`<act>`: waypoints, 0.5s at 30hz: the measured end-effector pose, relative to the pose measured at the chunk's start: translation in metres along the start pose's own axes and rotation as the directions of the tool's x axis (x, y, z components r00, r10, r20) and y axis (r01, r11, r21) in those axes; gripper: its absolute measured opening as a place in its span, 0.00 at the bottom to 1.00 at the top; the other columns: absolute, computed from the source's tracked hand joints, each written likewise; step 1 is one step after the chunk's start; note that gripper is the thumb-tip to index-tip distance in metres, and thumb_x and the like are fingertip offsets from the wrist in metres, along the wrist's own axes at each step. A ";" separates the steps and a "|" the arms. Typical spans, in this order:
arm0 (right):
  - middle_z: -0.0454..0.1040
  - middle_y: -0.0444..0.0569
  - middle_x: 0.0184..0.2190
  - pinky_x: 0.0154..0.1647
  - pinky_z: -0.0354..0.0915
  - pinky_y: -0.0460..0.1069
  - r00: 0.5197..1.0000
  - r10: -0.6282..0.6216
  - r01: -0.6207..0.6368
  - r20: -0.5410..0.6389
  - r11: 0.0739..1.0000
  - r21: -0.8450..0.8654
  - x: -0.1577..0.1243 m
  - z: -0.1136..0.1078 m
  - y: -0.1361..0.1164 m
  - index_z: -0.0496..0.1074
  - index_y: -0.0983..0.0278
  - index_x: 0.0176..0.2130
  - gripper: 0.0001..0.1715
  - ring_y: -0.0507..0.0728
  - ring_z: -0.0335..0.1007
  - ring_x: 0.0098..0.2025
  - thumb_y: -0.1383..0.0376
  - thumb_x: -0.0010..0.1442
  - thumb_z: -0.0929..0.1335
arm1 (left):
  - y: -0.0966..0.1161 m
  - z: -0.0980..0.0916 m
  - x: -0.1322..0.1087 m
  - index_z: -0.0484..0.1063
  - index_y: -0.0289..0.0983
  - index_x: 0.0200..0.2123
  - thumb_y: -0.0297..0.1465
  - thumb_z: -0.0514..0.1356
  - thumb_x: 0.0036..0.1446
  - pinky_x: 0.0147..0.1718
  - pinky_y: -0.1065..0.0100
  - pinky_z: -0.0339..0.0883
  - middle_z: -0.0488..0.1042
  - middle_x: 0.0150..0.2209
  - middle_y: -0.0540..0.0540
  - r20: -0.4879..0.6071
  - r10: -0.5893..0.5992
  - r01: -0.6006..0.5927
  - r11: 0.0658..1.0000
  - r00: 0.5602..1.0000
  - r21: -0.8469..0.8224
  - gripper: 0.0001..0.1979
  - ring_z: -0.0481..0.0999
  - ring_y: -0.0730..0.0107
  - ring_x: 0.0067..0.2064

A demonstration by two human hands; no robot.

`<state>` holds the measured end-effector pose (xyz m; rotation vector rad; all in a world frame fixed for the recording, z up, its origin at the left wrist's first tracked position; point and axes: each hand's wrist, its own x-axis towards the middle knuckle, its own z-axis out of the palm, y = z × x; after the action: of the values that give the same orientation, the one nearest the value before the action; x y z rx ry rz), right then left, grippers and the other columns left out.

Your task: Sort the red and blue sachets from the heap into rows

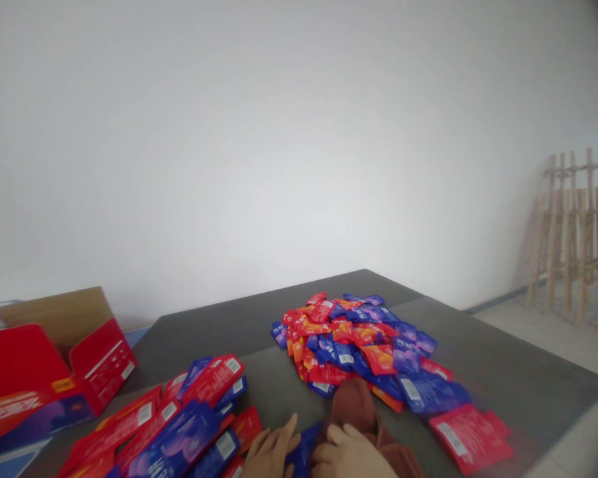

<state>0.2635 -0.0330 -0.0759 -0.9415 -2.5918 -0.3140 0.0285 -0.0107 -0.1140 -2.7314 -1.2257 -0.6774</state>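
Observation:
A heap of small red, orange and blue sachets (361, 345) lies on the dark grey table (503, 358). A second batch of longer red and blue packets (179, 425) spreads at the lower left. My left hand (269, 455) rests at the bottom edge, fingers together and lying on a blue sachet (303, 448). My right hand (349, 455) is beside it, fingers curled over the same blue sachet, with a brown sleeve (361, 408) bunched behind the knuckles. Both hands are cut off by the frame's lower edge.
An open red cardboard carton (54, 365) with a brown inner flap stands at the left edge of the table. A wooden lattice fence (578, 232) leans against the white wall at the far right. Pale floor shows beyond the table's right edge.

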 end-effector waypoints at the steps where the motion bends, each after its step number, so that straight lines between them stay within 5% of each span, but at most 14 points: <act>1: 0.79 0.31 0.33 0.30 0.55 0.52 1.000 0.005 -0.005 -0.009 1.000 0.018 -0.006 -0.003 0.003 0.72 0.55 0.31 0.08 0.55 0.67 0.36 0.60 0.63 0.73 | -0.001 -0.001 0.000 0.42 0.45 0.71 0.16 0.53 0.41 0.57 0.70 0.61 0.80 0.50 0.57 0.012 0.014 -0.014 1.000 1.000 0.014 0.53 0.77 0.72 0.54; 6: 0.78 0.38 0.30 0.29 0.55 0.51 0.995 0.079 -0.084 -0.052 0.992 -0.096 -0.008 0.002 0.004 0.73 0.58 0.31 0.08 0.56 0.67 0.34 0.63 0.64 0.70 | -0.001 -0.006 0.004 0.49 0.43 0.70 0.15 0.52 0.41 0.58 0.73 0.60 0.78 0.53 0.55 0.024 0.041 -0.044 0.992 0.999 0.118 0.50 0.75 0.75 0.55; 10: 0.77 0.41 0.29 0.29 0.57 0.50 1.000 0.010 -0.011 -0.017 0.993 -0.118 0.014 0.017 -0.012 0.73 0.58 0.31 0.08 0.57 0.67 0.33 0.64 0.64 0.69 | 0.001 -0.009 0.007 0.55 0.43 0.67 0.15 0.52 0.45 0.56 0.72 0.63 0.75 0.57 0.53 0.001 0.080 -0.079 0.980 0.997 0.184 0.44 0.76 0.74 0.55; 13: 0.78 0.40 0.31 0.31 0.60 0.51 0.999 0.012 -0.010 0.039 0.999 -0.046 0.016 0.006 -0.010 0.74 0.57 0.33 0.04 0.57 0.68 0.35 0.65 0.62 0.70 | 0.006 -0.010 0.007 0.59 0.43 0.65 0.15 0.52 0.44 0.56 0.72 0.63 0.76 0.56 0.54 -0.017 0.079 -0.073 0.971 0.997 0.228 0.43 0.76 0.75 0.54; 15: 0.79 0.41 0.35 0.34 0.62 0.52 0.992 0.116 -0.115 0.059 0.993 -0.018 0.008 -0.011 0.000 0.75 0.58 0.36 0.02 0.58 0.70 0.39 0.66 0.59 0.71 | 0.011 -0.009 0.007 0.59 0.42 0.64 0.14 0.51 0.42 0.57 0.71 0.62 0.78 0.53 0.53 -0.051 0.038 -0.023 0.962 0.998 0.273 0.43 0.77 0.74 0.53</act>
<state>0.2607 -0.0326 -0.0625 -1.1169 -2.5785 -0.2783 0.0372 -0.0158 -0.1019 -2.4844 -1.1655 -0.5325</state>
